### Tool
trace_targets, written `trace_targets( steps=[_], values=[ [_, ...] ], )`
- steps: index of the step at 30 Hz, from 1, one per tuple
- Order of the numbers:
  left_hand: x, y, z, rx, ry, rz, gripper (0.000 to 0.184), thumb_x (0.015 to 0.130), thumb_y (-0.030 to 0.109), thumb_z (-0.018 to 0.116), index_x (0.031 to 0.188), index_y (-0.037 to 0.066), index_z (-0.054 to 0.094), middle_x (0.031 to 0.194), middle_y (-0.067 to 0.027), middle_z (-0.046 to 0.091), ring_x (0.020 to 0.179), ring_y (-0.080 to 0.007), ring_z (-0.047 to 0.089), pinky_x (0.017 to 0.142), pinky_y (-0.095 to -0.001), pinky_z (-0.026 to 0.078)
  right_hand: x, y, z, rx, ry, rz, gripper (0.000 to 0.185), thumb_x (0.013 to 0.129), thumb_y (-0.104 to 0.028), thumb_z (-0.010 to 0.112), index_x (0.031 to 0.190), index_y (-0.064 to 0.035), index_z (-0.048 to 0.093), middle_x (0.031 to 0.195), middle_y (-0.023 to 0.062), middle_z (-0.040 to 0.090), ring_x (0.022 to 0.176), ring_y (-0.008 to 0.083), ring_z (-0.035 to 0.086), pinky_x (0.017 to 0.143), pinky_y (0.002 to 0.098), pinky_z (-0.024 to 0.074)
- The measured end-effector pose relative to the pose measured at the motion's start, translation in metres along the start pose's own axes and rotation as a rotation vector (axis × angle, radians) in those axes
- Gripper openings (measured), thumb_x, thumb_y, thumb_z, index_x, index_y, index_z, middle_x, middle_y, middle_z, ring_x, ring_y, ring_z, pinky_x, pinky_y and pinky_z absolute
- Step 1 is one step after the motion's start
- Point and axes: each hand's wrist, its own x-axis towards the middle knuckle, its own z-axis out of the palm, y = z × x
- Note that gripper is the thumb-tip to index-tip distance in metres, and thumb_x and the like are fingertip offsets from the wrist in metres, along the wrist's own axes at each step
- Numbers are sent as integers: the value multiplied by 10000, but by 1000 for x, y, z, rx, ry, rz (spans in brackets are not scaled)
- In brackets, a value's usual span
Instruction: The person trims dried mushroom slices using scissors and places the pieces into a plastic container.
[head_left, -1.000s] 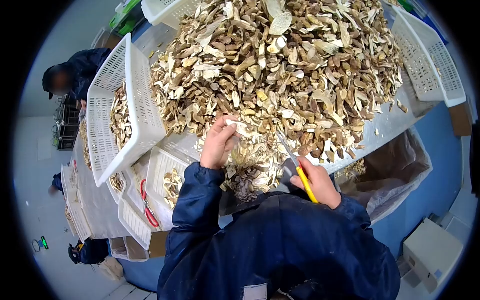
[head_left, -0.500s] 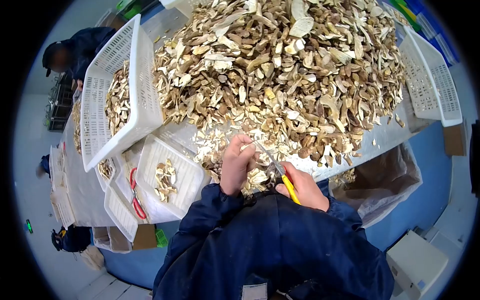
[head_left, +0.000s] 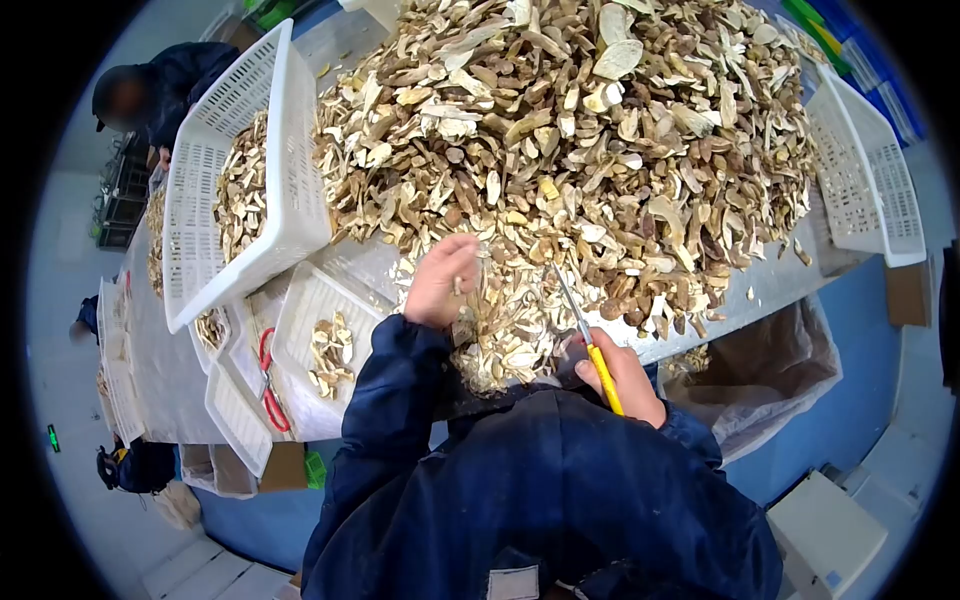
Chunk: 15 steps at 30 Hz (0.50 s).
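R hand (head_left: 628, 380) w/ knife (head_left: 603, 374) (yel.-handled); L hand (head_left: 441, 284) nr mushroom pile (head_left: 570, 150).

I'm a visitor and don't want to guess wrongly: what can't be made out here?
Head view, left hand: its fingers are curled and blurred, so any grip is unclear.
Head view, pile of slices: its far side is cut off by the top edge.
Head view, lined bin: the tabletop hides part of its inside.
Head view, white patch: any writing is too small to read.

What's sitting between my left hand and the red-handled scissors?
In the head view, a shallow white tray with some cut slices in it lies between the left hand and the red-handled scissors.
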Motion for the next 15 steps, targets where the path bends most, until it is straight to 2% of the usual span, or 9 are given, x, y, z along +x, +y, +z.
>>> trace_targets(
  steps=[3, 4, 7, 8, 11, 12, 13, 15],
  values=[
    [13, -6, 24, 1449, 110, 498, 176, 853, 76, 605, 1017, 14, 596, 899, -101, 581, 691, -171, 616, 637, -288, 479, -4, -4, -6, -11, 19, 35, 385, 877, -310, 633, 1139, -64, 494, 702, 192, 590, 696, 415, 599, 599, 438, 438],
    [12, -6, 32, 1429, 151, 365, 223, 828, 65, 609, 1050, 45, 613, 960, -149, 586, 744, -207, 651, 658, -312, 487, -4, 1, -5, -14, 49, -8, 389, 875, -314, 638, 1129, -53, 500, 703, 186, 593, 690, 407, 601, 593, 434, 442],
    [22, -6, 29, 1741, 67, 469, 238, 835, 60, 594, 1073, 54, 615, 972, -155, 582, 738, -224, 661, 657, -328, 493, -5, 0, -8, -7, 58, 0, 402, 869, -329, 645, 1114, -42, 506, 699, 182, 594, 675, 401, 602, 587, 433, 447],
    [20, -4, 29, 1557, 70, 298, 218, 851, 59, 588, 1067, 36, 609, 926, -96, 579, 699, -184, 644, 621, -304, 484, -5, 1, -9, -14, 64, -4, 407, 867, -332, 649, 1112, -41, 507, 695, 181, 594, 670, 399, 602, 585, 433, 448],
    [14, 1, 19, 1078, 139, 201, 190, 857, 109, 623, 1017, 8, 604, 745, -7, 522, 697, -141, 532, 608, -270, 434, -4, 1, -10, -17, 75, -6, 422, 859, -341, 658, 1109, -37, 507, 683, 177, 593, 656, 395, 601, 578, 433, 450],
    [8, 4, 15, 471, 111, -63, 230, 915, 129, 583, 1102, -5, 568, 714, 46, 449, 644, -42, 439, 482, -193, 343, -4, 1, -11, -12, 72, 2, 425, 858, -343, 660, 1110, -37, 507, 678, 176, 591, 653, 395, 601, 577, 432, 450],
    [4, 5, 10, 200, -27, -47, 267, 943, 144, 544, 1156, -17, 532, 732, 34, 449, 601, -21, 382, 421, -157, 270, -3, 2, -11, -9, 64, 11, 429, 856, -345, 662, 1111, -36, 507, 674, 176, 590, 651, 395, 600, 575, 432, 450],
    [-6, 5, 7, -138, -120, -93, 249, 951, 156, 527, 1125, -22, 517, 833, -9, 462, 626, -31, 399, 431, -151, 312, -2, 3, -10, -4, 72, -5, 426, 857, -362, 659, 1087, -37, 507, 660, 172, 584, 634, 391, 596, 564, 433, 445]
  ],
)
